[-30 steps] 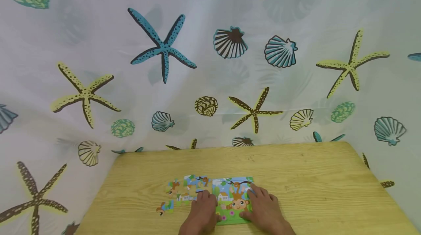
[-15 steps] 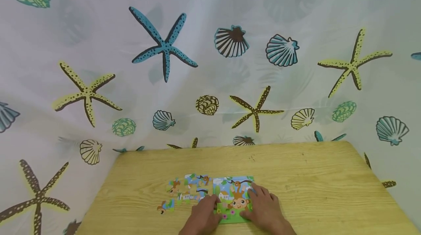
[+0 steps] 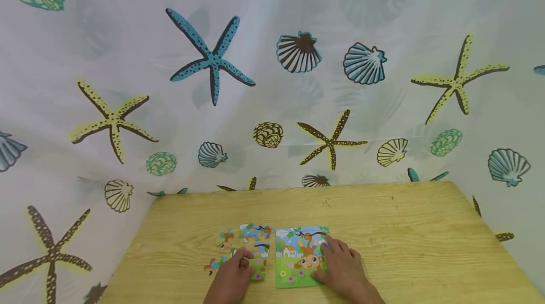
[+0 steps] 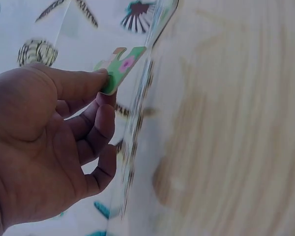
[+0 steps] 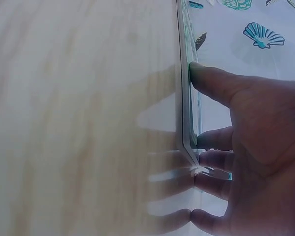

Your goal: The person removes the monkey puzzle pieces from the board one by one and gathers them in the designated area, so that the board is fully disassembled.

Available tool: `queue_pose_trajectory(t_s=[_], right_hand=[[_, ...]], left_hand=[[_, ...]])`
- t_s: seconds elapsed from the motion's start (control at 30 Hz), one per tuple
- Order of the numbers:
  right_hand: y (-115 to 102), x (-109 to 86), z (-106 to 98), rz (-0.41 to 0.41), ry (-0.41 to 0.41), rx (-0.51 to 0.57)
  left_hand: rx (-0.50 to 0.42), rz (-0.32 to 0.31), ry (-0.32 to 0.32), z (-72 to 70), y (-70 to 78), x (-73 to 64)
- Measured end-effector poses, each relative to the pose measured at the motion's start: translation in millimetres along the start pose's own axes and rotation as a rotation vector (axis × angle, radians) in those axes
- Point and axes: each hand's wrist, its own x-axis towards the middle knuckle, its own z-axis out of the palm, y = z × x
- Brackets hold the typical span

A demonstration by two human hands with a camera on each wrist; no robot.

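My left hand (image 3: 233, 273) pinches a puzzle piece (image 4: 122, 69), green with a pink flower, between thumb and fingertips. In the left wrist view the piece stands tilted, off the table. Just beyond this hand in the head view lie loose puzzle pieces (image 3: 255, 232) in a patchy group, some partly hidden by the fingers. The monkey puzzle board (image 3: 291, 266) lies flat to their right, picturing a monkey, a house and flowers. My right hand (image 3: 344, 266) rests on its right edge, the thumb (image 5: 211, 81) and fingers spread along the border.
The wooden table (image 3: 408, 238) stretches to both sides and behind the puzzle. A white cloth (image 3: 272, 96) printed with starfish and shells hangs around its back and sides. One loose monkey piece (image 3: 212, 266) lies at the far left of the group.
My left hand has moved left from the board's left edge to the loose pieces, carrying a flower piece. My right hand stays on the board's right edge.
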Motion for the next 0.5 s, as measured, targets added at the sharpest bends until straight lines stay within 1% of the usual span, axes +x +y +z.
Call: queue_pose_trajectory(t_s=[0.07,0.13,0.23,0.27,0.33,0.5], right_hand=[[-0.2,-0.1,0.3,0.002,-0.002,0.002],[-0.6,-0.5,0.1,0.003,-0.004,0.007],[-1.3,-1.5,-0.3,0.004,-0.005,0.013],[-1.4,-1.7,-0.3,0.003,-0.004,0.013],[-1.7,-2.2,-0.5,0.0,-0.003,0.018],[-0.2,-1.3,1.0,-0.005,0.005,0.003]], left_hand=[[0.009,-0.032,0.04,-9.2,-12.4,-4.4],[0.042,-0.06,0.081,-16.4,-24.2,-8.8],[0.09,-0.094,0.123,-25.2,-36.8,-16.1],[0.103,-0.105,0.128,-27.8,-39.6,-18.6],[0.121,-0.145,0.132,-32.7,-44.3,-23.3],[0.176,-0.263,0.101,-43.0,-51.0,-29.0]])
